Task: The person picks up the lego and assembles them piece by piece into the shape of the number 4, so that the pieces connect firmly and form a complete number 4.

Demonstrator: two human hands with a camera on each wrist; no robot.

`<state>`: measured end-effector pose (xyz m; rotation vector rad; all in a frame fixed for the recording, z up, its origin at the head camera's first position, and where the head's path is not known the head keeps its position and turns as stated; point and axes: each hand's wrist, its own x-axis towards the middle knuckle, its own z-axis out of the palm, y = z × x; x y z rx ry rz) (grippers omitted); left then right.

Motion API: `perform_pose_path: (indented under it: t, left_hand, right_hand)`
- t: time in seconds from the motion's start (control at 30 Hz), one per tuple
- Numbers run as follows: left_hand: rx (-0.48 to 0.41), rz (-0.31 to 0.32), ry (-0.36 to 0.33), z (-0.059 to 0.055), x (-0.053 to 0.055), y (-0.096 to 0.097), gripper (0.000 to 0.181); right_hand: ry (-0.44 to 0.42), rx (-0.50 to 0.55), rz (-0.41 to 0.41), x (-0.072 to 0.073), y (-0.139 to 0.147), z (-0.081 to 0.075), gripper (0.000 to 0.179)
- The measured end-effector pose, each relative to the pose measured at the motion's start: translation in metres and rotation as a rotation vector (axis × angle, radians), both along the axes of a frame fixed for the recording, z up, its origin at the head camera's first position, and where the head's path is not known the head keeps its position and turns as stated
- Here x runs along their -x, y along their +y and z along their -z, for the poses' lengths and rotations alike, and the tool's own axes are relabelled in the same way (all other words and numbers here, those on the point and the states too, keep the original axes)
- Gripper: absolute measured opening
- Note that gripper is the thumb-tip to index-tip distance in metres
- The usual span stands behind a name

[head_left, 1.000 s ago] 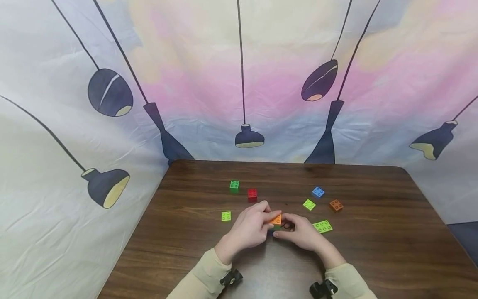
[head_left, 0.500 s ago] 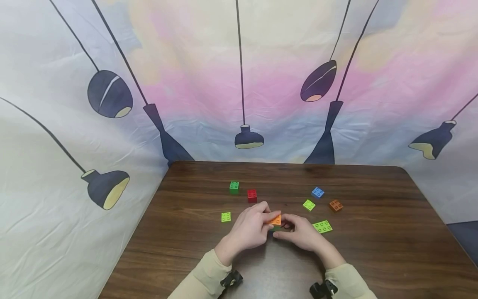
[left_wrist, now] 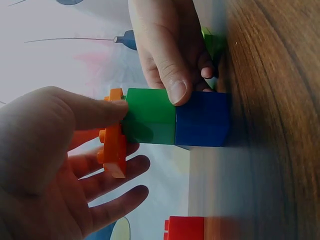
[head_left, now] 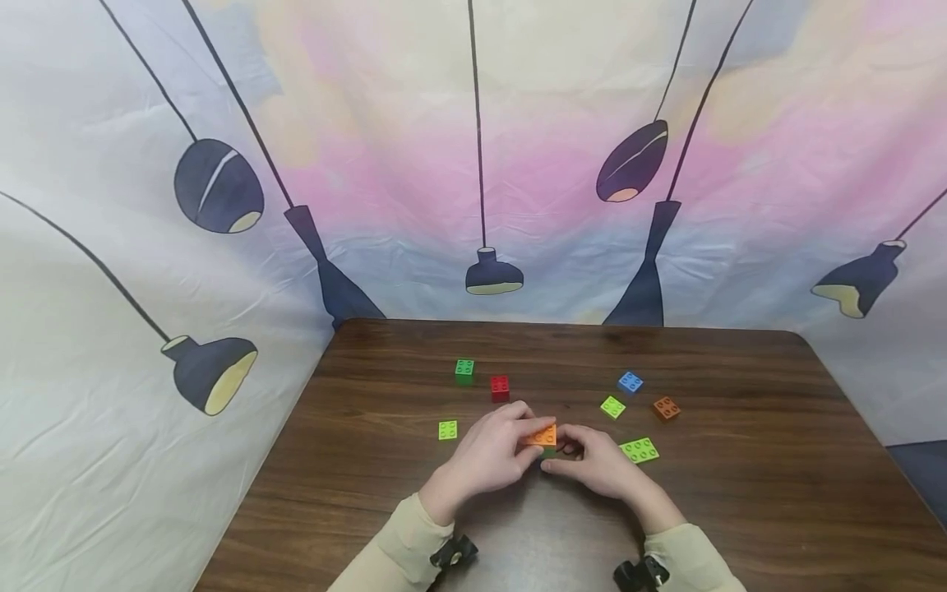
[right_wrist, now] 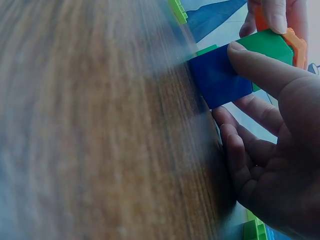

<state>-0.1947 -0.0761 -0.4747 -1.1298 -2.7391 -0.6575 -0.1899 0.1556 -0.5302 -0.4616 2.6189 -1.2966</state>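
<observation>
A small tower stands on the table between my hands: a blue brick (left_wrist: 202,122) at the bottom, a green brick (left_wrist: 150,112) on it, and a thin orange brick (head_left: 546,436) on top. In the left wrist view, the orange brick juts out past the green one. My left hand (head_left: 488,456) pinches the orange brick at the top, its thumb by the seam with the green brick and its other fingers spread. Low on the tower, my right hand (head_left: 601,462) holds the blue brick (right_wrist: 217,75), thumb near the blue-green seam and index finger behind.
Beyond my left hand lie a green brick (head_left: 464,372), a red brick (head_left: 500,389) and a small lime brick (head_left: 447,430). To the right are a blue brick (head_left: 630,381), a brown-orange brick (head_left: 667,408), a lime brick (head_left: 612,407) and a longer lime one (head_left: 640,450).
My left hand has shifted slightly left, its thumb a little off from where it was, showing more of the orange brick. My right hand has stayed in place.
</observation>
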Motion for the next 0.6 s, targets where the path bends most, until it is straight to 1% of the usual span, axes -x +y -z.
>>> perform_pose_path:
  t: [0.17, 0.37, 0.6]
  left_hand:
    - [-0.009, -0.007, -0.009, 0.0013, 0.0011, 0.0012, 0.042]
    - [0.004, -0.029, 0.012, 0.0016, -0.0023, 0.006, 0.039]
    - [-0.041, -0.05, -0.025, 0.0032, -0.0021, 0.0063, 0.042]
  right_hand:
    - [-0.005, -0.005, 0.002, 0.0015, 0.0005, 0.0005, 0.041]
    - [0.004, -0.01, 0.0, 0.0029, 0.0006, 0.0011, 0.041]
    - [0.012, -0.006, -0.002, 0.0018, 0.0005, 0.0012, 0.039]
